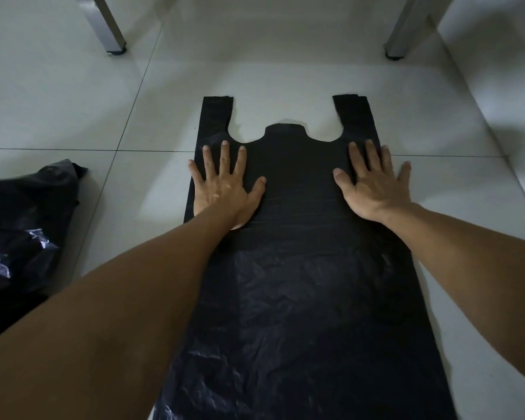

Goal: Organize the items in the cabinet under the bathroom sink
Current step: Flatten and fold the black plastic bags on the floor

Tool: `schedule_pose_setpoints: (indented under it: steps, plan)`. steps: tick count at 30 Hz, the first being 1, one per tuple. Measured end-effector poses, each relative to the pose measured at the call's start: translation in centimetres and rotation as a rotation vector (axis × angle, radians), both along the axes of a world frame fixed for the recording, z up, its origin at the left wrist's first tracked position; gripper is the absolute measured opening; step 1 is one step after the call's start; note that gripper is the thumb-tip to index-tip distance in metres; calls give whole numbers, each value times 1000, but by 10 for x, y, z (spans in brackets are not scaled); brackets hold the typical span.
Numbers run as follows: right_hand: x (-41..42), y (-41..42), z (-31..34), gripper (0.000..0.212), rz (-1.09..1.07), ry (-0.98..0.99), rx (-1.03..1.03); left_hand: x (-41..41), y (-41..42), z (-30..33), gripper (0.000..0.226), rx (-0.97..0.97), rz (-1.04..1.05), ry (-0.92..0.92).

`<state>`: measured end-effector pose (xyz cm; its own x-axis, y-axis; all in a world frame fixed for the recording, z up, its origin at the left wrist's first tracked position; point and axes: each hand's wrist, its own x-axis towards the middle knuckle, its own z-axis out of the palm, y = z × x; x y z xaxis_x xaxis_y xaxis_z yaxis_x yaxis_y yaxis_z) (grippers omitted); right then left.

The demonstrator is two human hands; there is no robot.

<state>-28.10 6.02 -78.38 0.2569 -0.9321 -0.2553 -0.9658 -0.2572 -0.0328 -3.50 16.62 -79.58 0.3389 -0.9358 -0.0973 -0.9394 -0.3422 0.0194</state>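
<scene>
Head view: a black bag [297, 244] lies flat on the floor [73, 101]. Left hand [225, 186] and right hand [373, 183] press it, fingers spread wide, holding nothing. Thin, light, slippery film; best pinched at its handles [217, 116].

The floor [73, 95] is laid with large pale grey-white glossy tiles divided by thin dark grout lines. A black plastic T-shirt bag [294, 268] lies spread flat on it in the middle, its two handle loops pointing away from the camera and its body running toward the near edge, lightly wrinkled at the near end. At the left edge a crumpled heap of black plastic bags [22, 237] rests on the tiles, apart from the flat one. Two grey metal legs [111, 28] stand on the tiles at the far side, one left, one right
</scene>
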Motion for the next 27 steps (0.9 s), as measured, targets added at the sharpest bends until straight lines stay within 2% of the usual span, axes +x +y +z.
schedule_pose_setpoints:
  steps: [2, 5, 7, 11, 14, 18, 21, 24, 27]
  plan:
    - [9, 9, 11, 70, -15, 27, -14, -1, -1, 0, 78, 13, -10, -12]
    - [28, 52, 17, 68, 112, -67, -138, 0, -1, -1, 78, 16, -11, -11]
    - [25, 77, 7, 70, 176, -77, -96, 2, -1, -2, 79, 10, -15, -20]
    - [-16, 68, -7, 74, 65, -19, -60, 2, -1, -1, 80, 22, -23, -13]
    - [-24, 66, -9, 74, 66, -6, -80, 0, 1, 2, 81, -2, 6, 18]
    - [-23, 69, -6, 73, 62, -18, -71, -13, 10, 16, 62, -131, -4, -110]
    - [-22, 67, -4, 72, 66, -17, -41, -16, 14, 34, 57, -75, -51, -44]
    - [-23, 63, 1, 66, 64, -56, 54, -15, 20, 50, 71, 53, -4, 97]
    - [-24, 63, 13, 62, 29, -124, 150, -27, 40, 59, 77, 108, -12, 92]
